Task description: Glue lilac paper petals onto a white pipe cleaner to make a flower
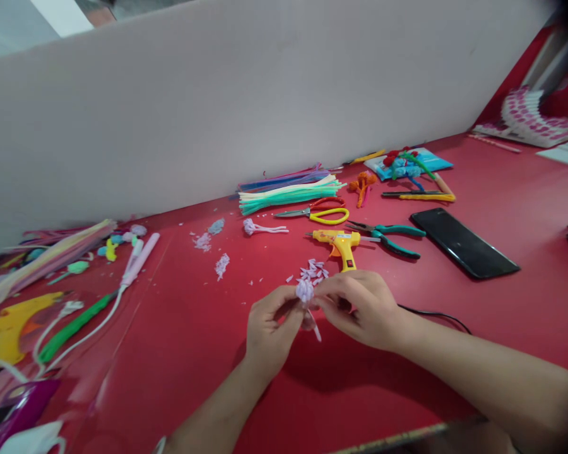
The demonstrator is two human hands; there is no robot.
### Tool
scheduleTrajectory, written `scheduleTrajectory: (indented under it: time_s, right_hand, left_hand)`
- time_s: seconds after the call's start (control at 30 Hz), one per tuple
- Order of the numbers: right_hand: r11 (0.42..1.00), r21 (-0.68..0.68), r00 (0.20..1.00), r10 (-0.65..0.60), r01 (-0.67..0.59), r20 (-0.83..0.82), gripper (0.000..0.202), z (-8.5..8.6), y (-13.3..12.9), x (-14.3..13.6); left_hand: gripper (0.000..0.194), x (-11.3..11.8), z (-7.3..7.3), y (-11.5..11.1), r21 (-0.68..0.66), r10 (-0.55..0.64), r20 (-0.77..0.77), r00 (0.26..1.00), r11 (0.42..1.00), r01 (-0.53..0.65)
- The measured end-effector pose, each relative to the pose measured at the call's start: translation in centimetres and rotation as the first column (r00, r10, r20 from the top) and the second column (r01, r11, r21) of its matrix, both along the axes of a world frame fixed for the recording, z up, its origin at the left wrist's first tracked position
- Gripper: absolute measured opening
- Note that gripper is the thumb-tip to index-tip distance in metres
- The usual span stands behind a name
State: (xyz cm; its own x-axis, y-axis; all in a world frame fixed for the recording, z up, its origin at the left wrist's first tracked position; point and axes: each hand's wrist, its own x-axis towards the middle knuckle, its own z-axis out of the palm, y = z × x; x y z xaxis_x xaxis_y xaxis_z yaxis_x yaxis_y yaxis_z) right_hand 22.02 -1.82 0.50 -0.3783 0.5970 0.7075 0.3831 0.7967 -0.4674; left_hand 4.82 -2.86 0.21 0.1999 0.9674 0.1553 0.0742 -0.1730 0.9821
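Between the thumb and fingers of my left hand (274,325) is a small lilac pipe-cleaner flower (305,291), its pale stem slanting down below the fingers. My right hand (360,309) is closed in a pinch against the flower's right side; whatever lies between those fingertips is hidden. Just behind the flower lies a small pile of cut lilac pieces (314,271). A yellow glue gun (338,243) rests on its side beyond my right hand. Another lilac flower (264,228) with two stems lies farther back.
Scissors (317,213), pliers (390,236) and a black phone (464,243) lie on the red table (194,353). Bundled pipe cleaners (291,194) sit by the grey partition (265,94). At left are a second glue gun (16,321), a corded white-and-pink tool (139,258) and more pipe cleaners.
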Motion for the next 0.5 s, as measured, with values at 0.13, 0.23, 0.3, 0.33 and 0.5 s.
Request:
scheduleTrajectory:
  time_s: [0.13,0.23,0.3,0.33,0.5]
  right_hand:
    - [1.000,0.026,1.000,-0.016,0.015,0.017,0.009,-0.09,0.14,0.03]
    - [0.998,-0.016,0.998,-0.055,0.056,0.014,0.012,-0.13,0.17,0.02]
    - [0.994,-0.060,0.996,-0.090,0.090,0.014,0.015,-0.20,0.20,-0.01]
    - [0.992,-0.079,0.995,-0.100,0.101,0.016,0.016,-0.25,0.22,-0.02]
    - [0.986,-0.112,0.993,-0.119,0.121,0.024,0.015,-0.40,0.27,0.00]
  left_hand:
    - [0.007,0.31,-0.01,0.29,-0.184,-0.060,0.150,0.987,0.979,0.088]
    - [0.010,0.46,-0.24,0.49,-0.291,-0.083,0.251,0.964,0.944,0.157]
    - [0.013,0.51,-0.33,0.55,-0.342,-0.083,0.276,0.957,0.923,0.179]
    - [0.013,0.53,-0.35,0.56,-0.358,-0.081,0.284,0.955,0.915,0.184]
    - [0.012,0.59,-0.25,0.56,-0.391,-0.059,0.301,0.952,0.903,0.179]
